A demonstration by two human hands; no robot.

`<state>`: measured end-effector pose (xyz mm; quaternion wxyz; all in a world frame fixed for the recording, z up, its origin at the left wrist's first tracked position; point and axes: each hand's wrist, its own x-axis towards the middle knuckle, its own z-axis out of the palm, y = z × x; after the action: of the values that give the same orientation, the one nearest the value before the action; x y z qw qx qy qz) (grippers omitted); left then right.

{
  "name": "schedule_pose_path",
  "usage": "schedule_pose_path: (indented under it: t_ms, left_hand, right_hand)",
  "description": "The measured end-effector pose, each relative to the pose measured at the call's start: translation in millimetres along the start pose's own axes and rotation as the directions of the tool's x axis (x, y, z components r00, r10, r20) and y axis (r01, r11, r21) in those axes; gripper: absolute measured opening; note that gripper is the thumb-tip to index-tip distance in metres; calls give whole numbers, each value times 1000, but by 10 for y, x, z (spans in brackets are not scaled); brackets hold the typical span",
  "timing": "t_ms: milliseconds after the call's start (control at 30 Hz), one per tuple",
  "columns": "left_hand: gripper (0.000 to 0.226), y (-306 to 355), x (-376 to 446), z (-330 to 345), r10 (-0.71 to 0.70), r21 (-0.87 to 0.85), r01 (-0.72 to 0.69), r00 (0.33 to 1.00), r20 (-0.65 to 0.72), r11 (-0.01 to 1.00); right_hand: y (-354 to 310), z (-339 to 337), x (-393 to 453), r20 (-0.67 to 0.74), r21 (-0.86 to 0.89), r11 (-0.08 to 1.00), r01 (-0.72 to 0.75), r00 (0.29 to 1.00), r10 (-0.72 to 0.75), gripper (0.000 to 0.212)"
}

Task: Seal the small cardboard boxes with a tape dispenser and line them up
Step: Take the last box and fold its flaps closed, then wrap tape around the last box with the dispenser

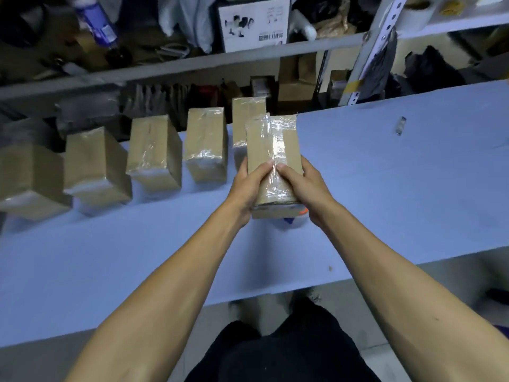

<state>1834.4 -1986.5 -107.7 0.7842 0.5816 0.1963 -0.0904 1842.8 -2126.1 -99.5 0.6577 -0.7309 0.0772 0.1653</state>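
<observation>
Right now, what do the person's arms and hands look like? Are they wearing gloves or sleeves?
No gloves and no sleeves show. Both forearms are bare all the way to the picture's edge. The left hand and the right hand wear no rings, watch or bracelets that can be seen. The fingers have short nails.

**Dim, cool-cast frame with wide-angle warp**

Overall dim, bluish tint. Light falls from above onto the blue table (385,188), brightest mid-frame. Shelves (192,64) along the top sit in murk, detail crushed. Strong glare on the clear tape (278,144) at center; weaker sheen on the box row (154,153) at left. Soft shadows under the boxes and forearms. Barrel distortion bends the table edge and the shelf rail. Left edge and upper left are smeared, soft. Center is reasonably sharp.
</observation>
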Motion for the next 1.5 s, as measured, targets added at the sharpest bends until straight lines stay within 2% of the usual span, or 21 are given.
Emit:
schedule_pose_path:
  t_ms: [233,367,433,533,667,833,967,1067,1133,1167,1233,1300,1333,1367,1433,1500]
  left_hand:
    - [38,-117,-282,-917,-69,47,77,985,-158,996]
    - [26,-304,-362,-1223,-101,79,123,966,-236,989]
    - [28,-405,-353,-1329,-130,85,157,958,-255,984]
    - [34,-524,-280,-1474,-162,114,194,956,-245,974]
    - [36,-628,-142,-1643,-152,209,184,976,-159,960]
    - [46,-665,58,-1743,-132,335,168,983,-128,927]
    - [63,-683,121,-1682,-149,337,202,973,-177,920]
    - [74,-693,133,-1621,-144,363,216,966,-217,906]
    - [65,-687,137,-1631,-105,415,181,974,-200,892]
    - [59,-670,140,-1649,-96,442,164,980,-174,882]
    - [51,-599,192,-1671,-110,518,137,990,-82,844]
    - [50,-478,278,-1632,-178,612,113,983,46,782]
    - [52,-405,335,-1591,-222,672,91,969,112,735]
    - [55,-331,398,-1542,-268,736,59,948,170,675]
    - [60,-178,502,-1445,-321,840,-39,914,249,542]
    - [66,-89,576,-1385,-284,902,-164,913,292,400]
  right_hand:
    - [266,844,-160,119,-31,998,-55,991,58,35]
    - [564,1093,-101,179,-79,990,-113,976,126,35]
    - [674,1169,-82,200,-106,986,-126,969,145,32]
    - [822,1238,-3,209,-158,978,-140,963,171,44]
    - [995,1278,63,176,-204,967,-153,966,190,54]
    - [1076,1341,121,131,-187,973,-137,978,163,52]
    - [1091,1379,116,84,-220,968,-121,986,143,51]
    - [1032,1329,120,168,-290,951,-109,972,162,56]
    - [989,1182,189,254,-400,912,-94,944,209,56]
    - [962,1095,242,234,-481,873,-79,948,214,53]
    - [916,896,386,10,-621,780,-80,994,109,42]
    - [907,692,507,-209,-712,695,-103,975,-70,32]
    - [943,601,556,-249,-749,652,-116,962,-114,33]
    - [998,509,592,-257,-767,625,-145,962,-92,36]
    - [1127,367,649,-233,-744,637,-202,972,37,43]
    - [1195,301,689,-178,-744,636,-205,978,108,57]
